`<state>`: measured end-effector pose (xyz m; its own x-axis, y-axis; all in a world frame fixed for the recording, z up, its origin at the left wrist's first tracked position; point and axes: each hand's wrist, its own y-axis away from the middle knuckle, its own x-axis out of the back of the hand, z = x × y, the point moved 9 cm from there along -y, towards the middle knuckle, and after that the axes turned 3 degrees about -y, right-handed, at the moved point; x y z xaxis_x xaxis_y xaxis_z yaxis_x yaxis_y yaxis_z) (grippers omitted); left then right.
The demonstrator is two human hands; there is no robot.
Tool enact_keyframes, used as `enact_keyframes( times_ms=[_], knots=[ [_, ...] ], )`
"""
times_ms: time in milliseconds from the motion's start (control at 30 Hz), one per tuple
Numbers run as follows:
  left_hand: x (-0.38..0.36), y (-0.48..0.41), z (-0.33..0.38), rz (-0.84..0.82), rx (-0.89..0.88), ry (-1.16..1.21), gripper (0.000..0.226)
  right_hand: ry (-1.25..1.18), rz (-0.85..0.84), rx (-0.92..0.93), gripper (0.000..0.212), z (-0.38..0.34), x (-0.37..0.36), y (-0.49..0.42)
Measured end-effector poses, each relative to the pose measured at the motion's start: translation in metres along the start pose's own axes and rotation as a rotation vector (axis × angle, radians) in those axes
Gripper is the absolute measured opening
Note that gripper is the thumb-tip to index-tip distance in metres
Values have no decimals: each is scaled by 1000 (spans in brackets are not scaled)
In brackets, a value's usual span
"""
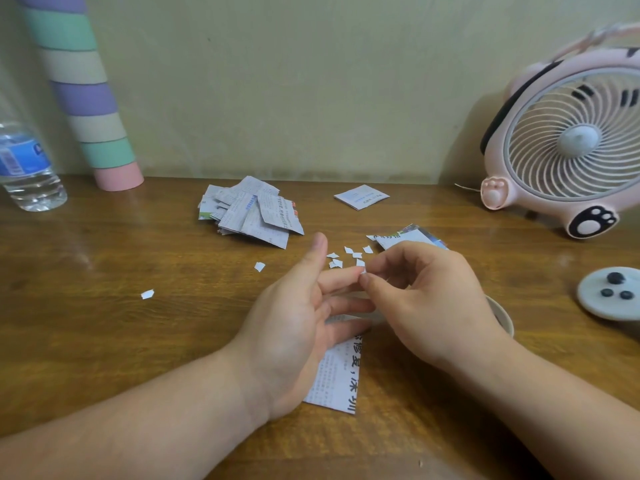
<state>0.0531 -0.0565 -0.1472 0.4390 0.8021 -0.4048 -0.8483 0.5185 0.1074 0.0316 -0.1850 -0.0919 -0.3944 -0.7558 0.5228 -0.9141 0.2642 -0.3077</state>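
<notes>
Two hands meet over the bench (104, 341) w/ one tiny paper scrap (362, 270) caught between them, just on the near side of the loose scraps (349, 255). Right hand (426, 299) has its fingers curled, thumb and forefinger tips pinching the scrap. Left hand (294, 327) is spread, thumb up and apart, straight index tip touching the scrap's other side.

Risks, as I judge them:
- The scrap is so small the pinch has v. little to hold. It could slip and drop among the loose scraps, where it'd be hard to tell apart.
- If it's torn further, it may rip unevenly or crumple.
- The fan (571, 140) faces the bench. Can't tell if it's running, but any draught would scatter the bits. A stray bit (259, 266) and a farther stray bit (147, 294) lie well apart to the left.
- The left forearm sits low by the printed sheet (337, 375), so a sweep could drag it.
- The paper cup (502, 315) just behind the right wrist could get knocked on a pull-back.

Hard to see:
- Most of the scrap is hidden by fingertips, so shape and print are unreadable.
- The cup is mostly covered by the right hand, contents unknown.
- The sheet's top is under the left fingers, and I can't tell if they touch it.
- The fan, water bottle (27, 168) and round lid (609, 296) are cut off by the frame edge.
- Text on the folded pile (249, 213) is too small to read.
</notes>
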Motion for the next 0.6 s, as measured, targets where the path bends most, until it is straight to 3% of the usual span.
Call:
enact_keyframes(
  times_ms=[200, 600],
  knots=[
    [1, -1, 0, 2, -13, -37, 77, -156, -14, -93, 12, 10, -3, -1],
    [0, -1, -2, -2, -5, -33, 73, -159, -14, -91, 9, 10, -4, -2]
  ],
)
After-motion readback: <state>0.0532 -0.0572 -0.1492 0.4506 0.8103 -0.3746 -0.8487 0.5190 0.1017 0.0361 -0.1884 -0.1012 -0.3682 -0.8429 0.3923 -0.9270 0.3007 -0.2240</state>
